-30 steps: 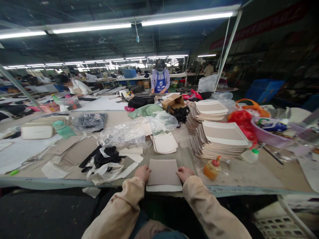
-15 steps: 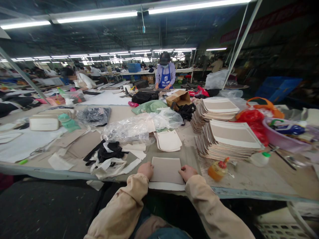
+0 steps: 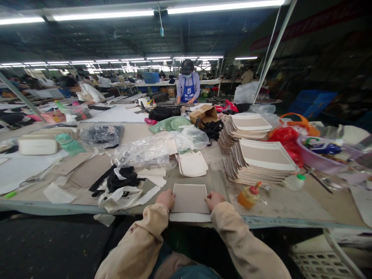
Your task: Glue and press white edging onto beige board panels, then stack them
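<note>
A flat taupe panel (image 3: 190, 198) lies on a white-edged piece (image 3: 190, 217) at the front of the table, its near white strip showing. My left hand (image 3: 166, 199) is closed at the panel's left edge, thumb and fingers pressed together on it. At the opposite edge, my right hand (image 3: 214, 200) pinches the panel with curled fingers. Just beyond lies a small stack of white panels (image 3: 193, 164) with rounded corners. To the right stand tall stacks of taupe panels with white borders (image 3: 264, 155).
A bottle of amber liquid (image 3: 248, 197) with a red top stands right of my right hand. Black straps and white scraps (image 3: 123, 180) lie to the left. Clear plastic wrap (image 3: 142, 153) sits behind them. A lilac basin (image 3: 316, 159) is at far right. A co-worker (image 3: 188, 83) stands across the table.
The whole view has shifted slightly, so things appear a little farther left. Both hands stay at the panel's side edges, and the panel looks nearly unmoved on the table.
</note>
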Motion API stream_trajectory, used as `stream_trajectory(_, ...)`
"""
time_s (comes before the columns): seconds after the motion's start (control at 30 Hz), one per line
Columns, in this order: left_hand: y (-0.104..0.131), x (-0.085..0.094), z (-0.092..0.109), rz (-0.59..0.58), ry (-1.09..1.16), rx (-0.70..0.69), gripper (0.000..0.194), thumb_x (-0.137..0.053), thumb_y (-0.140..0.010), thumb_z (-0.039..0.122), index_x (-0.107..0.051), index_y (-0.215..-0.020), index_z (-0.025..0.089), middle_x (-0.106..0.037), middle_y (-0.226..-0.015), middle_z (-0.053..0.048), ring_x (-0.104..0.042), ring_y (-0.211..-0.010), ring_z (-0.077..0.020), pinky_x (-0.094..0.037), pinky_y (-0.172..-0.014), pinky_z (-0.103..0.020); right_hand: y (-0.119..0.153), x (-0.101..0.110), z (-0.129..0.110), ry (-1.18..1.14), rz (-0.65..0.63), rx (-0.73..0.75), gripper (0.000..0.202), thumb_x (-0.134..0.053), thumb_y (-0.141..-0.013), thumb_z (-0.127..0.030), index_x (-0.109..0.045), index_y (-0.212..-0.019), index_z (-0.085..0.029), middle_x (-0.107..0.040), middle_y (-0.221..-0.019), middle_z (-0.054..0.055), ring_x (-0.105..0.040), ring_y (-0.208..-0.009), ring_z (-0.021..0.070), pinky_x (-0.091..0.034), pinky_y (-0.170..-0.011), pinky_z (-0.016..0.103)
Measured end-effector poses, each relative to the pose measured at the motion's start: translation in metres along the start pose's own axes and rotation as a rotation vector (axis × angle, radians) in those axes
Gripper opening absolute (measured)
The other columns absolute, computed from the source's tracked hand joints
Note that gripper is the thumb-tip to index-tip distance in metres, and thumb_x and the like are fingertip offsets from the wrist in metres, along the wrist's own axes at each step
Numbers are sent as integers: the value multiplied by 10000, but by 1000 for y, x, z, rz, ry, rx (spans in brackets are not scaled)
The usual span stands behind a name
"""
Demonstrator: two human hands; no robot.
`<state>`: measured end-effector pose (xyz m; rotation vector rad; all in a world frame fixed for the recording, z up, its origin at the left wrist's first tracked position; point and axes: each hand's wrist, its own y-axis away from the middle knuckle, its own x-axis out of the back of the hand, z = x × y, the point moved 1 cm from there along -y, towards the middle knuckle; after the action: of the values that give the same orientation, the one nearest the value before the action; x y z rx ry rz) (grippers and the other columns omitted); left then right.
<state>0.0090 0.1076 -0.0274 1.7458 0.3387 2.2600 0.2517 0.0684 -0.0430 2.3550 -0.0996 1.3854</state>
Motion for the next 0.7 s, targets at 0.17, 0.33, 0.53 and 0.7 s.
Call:
stream_trajectory(0.17, -1, 0, 1, -10, -4, 10, 289, -403, -875, 337, -613, -933, 148, -675, -968, -161, -623, -942, -270, -439, -786, -351, -1, -1, 1, -2, 11, -9, 105, -644, -777, -273, -664, -805, -174, -657, -773, 58, -600, -786, 212, -370, -624, 271)
stream_trajectory(0.33, -2, -1, 1, -16, 9, 15, 286, -406, -876, 329, -613, -946, 144, -674, -966, -165, -624, -942, -284, -438, -780, -359, 0, 0, -1, -8, 17, -9, 97, -644, -777, -258, -668, -800, -167, -648, -758, 73, -599, -772, 219, -363, -606, 277)
stream_trajectory(0.53, -3, -2, 0, -12, 45, 9, 292, -418, -877, 316, -625, -942, 120, -665, -949, -193, -619, -937, -311, -436, -786, -381, -1, 2, -4, 7, 17, -18, 88, -648, -778, -262, -672, -791, -178, -653, -774, 82, -603, -771, 226, -382, -612, 288)
stream_trajectory(0.7, -3, -3, 0, 18, 96, 23, 248, -473, -860, 310, -639, -906, 131, -669, -893, -164, -624, -904, -299, -440, -786, -379, 2, 4, -7, 37, -5, -17, 111, -626, -800, -270, -669, -817, -169, -660, -796, 85, -611, -795, 230, -391, -629, 285)
